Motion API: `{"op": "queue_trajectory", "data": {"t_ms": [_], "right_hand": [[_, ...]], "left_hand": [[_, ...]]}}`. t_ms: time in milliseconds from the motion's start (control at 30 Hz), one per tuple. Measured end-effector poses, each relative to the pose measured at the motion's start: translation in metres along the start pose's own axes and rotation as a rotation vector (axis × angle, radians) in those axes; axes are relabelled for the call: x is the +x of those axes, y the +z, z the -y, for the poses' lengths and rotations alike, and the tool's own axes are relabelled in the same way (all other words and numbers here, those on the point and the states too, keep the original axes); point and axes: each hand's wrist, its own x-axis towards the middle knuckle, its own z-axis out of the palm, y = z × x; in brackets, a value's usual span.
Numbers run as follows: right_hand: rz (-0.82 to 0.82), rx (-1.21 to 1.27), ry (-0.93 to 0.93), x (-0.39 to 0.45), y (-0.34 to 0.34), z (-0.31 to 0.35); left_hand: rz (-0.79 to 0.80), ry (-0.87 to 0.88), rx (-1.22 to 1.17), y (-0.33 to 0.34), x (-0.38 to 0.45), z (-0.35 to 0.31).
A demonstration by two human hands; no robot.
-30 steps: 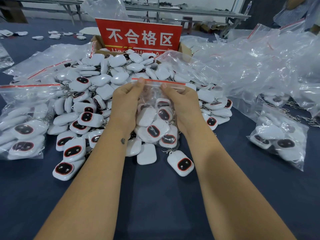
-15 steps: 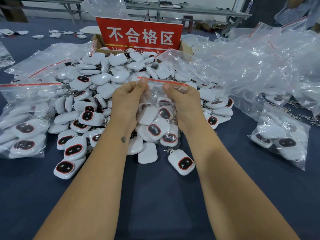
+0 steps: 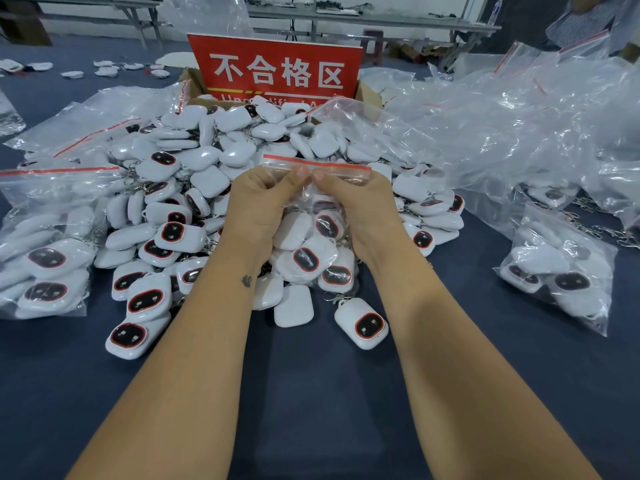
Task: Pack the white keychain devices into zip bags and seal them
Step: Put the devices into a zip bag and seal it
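A clear zip bag (image 3: 313, 252) with a red strip along its top holds several white keychain devices with dark, red-rimmed faces. It stands upright at the front of a big loose pile of the same devices (image 3: 194, 174). My left hand (image 3: 263, 206) and my right hand (image 3: 353, 206) both pinch the bag just under the red strip, thumbs nearly touching at the middle. One loose device (image 3: 362, 327) lies on the blue table in front of the bag.
Filled bags lie at the left (image 3: 45, 251) and right (image 3: 557, 268). A heap of empty clear bags (image 3: 519, 133) covers the right rear. A red sign (image 3: 277, 69) stands in a cardboard box behind the pile. Loose metal chains (image 3: 602, 230) lie far right.
My hands slid together along the top of the bag; the thumbs, apart before, now almost meet at the middle of the red strip.
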Motion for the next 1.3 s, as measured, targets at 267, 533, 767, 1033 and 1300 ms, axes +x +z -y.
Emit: {"op": "queue_trajectory", "data": {"t_ms": [267,533,767,1033,1300], "right_hand": [[-0.046,-0.123,-0.108,0.0008,0.0031,-0.0031],[-0.069,-0.114,-0.017,0.0067,0.0025,-0.0073],[-0.089,-0.094,-0.056,0.0071,0.0015,-0.0084],[-0.021,-0.083,-0.062,0.0073,-0.0037,-0.0032],[-0.108,-0.084,-0.071,0.0027,-0.0043,-0.0009]], "left_hand": [[-0.006,-0.005,-0.012,0.0013,-0.0001,-0.0019],[0.041,-0.024,-0.046,-0.0005,-0.0001,-0.0008],[-0.030,-0.030,-0.025,0.0017,0.0007,0.0006],[0.032,-0.010,0.005,0.0008,0.0006,0.0039],[-0.070,-0.094,0.050,0.0017,0.0048,0.0066]]}}
